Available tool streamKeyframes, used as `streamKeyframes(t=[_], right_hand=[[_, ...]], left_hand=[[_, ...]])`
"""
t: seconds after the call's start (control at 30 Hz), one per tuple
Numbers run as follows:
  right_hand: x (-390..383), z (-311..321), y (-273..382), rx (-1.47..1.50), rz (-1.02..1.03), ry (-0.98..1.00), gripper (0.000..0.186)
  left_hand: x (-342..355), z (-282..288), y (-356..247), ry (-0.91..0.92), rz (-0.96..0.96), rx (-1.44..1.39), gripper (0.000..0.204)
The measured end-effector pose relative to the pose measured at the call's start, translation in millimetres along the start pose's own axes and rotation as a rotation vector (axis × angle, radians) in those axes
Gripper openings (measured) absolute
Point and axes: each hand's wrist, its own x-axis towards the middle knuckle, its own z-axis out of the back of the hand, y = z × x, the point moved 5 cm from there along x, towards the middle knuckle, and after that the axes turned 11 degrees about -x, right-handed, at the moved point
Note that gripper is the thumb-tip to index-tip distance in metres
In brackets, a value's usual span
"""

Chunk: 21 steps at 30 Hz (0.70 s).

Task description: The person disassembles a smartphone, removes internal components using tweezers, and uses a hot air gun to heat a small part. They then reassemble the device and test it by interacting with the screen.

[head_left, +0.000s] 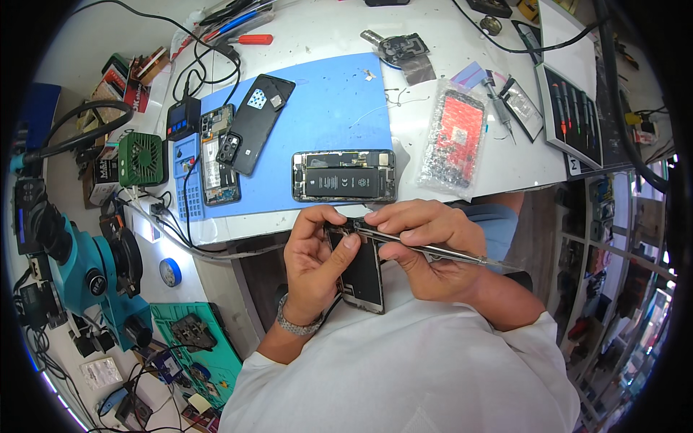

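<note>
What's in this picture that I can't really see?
In the head view:
Upper part of the black rectangular screen panel: partly hidden by the left fingers and right fingers.
Left end of the slim silver metal tool: too small.
Details under the clear plastic bubble wrap: blurred by it.
Things on the grey shelves: too small.

Screen panel (pixel 363 280), one: upper end partly hidden by my left fingers (pixel 316 215); whatever lies pinched there, too small to tell. Slim metal tool (pixel 451 252), one: middle partly covered by my right fingers (pixel 413 215); outer end faint, exact kind unclear. Wristwatch (pixel 299 326), one: dial out of sight. Opened phone (pixel 220 177), one: partly beneath a dark back cover (pixel 263 119). Wrapped item (pixel 460 133), one: details blurred by bubble wrap. Black object (pixel 387 2), one: cut off at top edge. Shelves (pixel 606 267): contents indistinct toward the rim.
</note>
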Motion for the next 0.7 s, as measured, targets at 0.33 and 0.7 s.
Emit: streamKeyframes(t=[0.33,0.7], right_hand=[[0.1,2.8,0.5,-0.103,0.008,0.021,0.027],[-0.9,4.8,-13.0,0.012,-0.116,0.013,0.031]], left_hand=[[-0.4,1.1,3.5,-0.04,0.052,-0.044,0.031],[3.1,-0.5,0.7,-0.077,0.127,0.002,0.033]])
